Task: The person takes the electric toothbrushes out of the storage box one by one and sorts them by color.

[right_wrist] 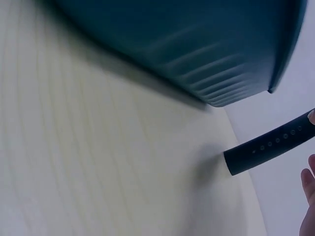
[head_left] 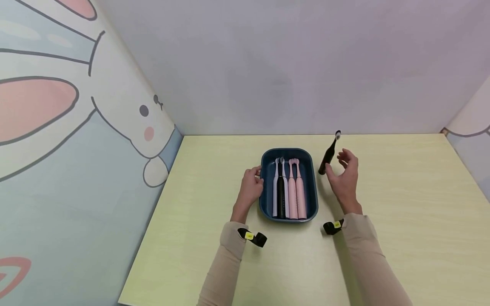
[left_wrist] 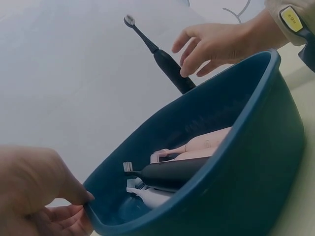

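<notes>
My left hand (head_left: 251,187) pinches the left rim of a dark blue plastic bin (left_wrist: 266,152), thumb over the edge and fingers outside. Inside lie a black electric toothbrush (head_left: 281,195), two pale lavender ones (head_left: 274,197) and two pink ones (head_left: 301,197), heads pointing away from me. Right of the bin, another black electric toothbrush (head_left: 329,158) is upright with its bristles up. My right hand (head_left: 344,180) is beside it, fingers spread, the thumb tip against its handle. In the right wrist view that handle (right_wrist: 270,145) shows a row of small marks, its base close over the table.
The bin stands on a pale wood-look table (head_left: 402,221). A plain wall (head_left: 268,76) rises behind the table's back edge. On the left is a wall (head_left: 76,204) with a cartoon rabbit drawing. Each wrist wears a black strap with a small camera.
</notes>
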### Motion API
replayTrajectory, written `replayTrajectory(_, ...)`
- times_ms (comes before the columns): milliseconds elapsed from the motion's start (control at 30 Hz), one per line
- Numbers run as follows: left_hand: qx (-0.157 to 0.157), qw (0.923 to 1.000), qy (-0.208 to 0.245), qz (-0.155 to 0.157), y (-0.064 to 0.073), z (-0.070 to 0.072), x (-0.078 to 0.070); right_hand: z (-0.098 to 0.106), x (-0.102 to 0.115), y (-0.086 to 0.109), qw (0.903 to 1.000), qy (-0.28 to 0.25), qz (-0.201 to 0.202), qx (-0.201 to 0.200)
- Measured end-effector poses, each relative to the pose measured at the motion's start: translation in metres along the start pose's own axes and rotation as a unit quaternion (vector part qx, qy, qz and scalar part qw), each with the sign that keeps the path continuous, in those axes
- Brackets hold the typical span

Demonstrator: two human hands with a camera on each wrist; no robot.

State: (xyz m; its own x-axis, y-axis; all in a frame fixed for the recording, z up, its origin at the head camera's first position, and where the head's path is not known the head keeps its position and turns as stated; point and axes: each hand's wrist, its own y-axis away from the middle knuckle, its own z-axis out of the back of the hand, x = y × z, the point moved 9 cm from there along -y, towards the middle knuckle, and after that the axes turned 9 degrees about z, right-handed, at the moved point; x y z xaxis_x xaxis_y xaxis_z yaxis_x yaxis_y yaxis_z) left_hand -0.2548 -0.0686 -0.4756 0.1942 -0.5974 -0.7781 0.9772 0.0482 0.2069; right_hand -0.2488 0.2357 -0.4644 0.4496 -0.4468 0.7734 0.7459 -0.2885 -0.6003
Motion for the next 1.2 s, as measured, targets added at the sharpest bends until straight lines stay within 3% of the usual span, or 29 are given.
replayTrajectory(133, -0.002, 1.0, -0.005, -0.001, -0.001, 0.001, 0.0, 0.01, 0.014, 0.002, 0.9994, -0.027, -0.011, -0.021)
replayTrajectory(333, -0.004, 1.0, -0.006, -0.002, -0.003, 0.002, 0.0, 0.02, 0.055, 0.002, 0.997, -0.066, 0.001, -0.039)
replayTrajectory(667, 0.005, 0.9999, 0.006, 0.007, -0.002, 0.002, 0.002, 0.016, 0.097, 0.005, 0.9937, -0.103, 0.035, -0.028)
replayTrajectory(933, -0.001, 1.0, 0.004, -0.003, 0.0, 0.002, 0.0, -0.011, 0.122, 0.016, 0.9922, -0.102, 0.069, 0.021)
replayTrajectory(1200, 0.003, 1.0, 0.004, 0.005, -0.003, -0.001, 0.003, -0.038, 0.126, 0.025, 0.9915, -0.084, 0.049, 0.087)
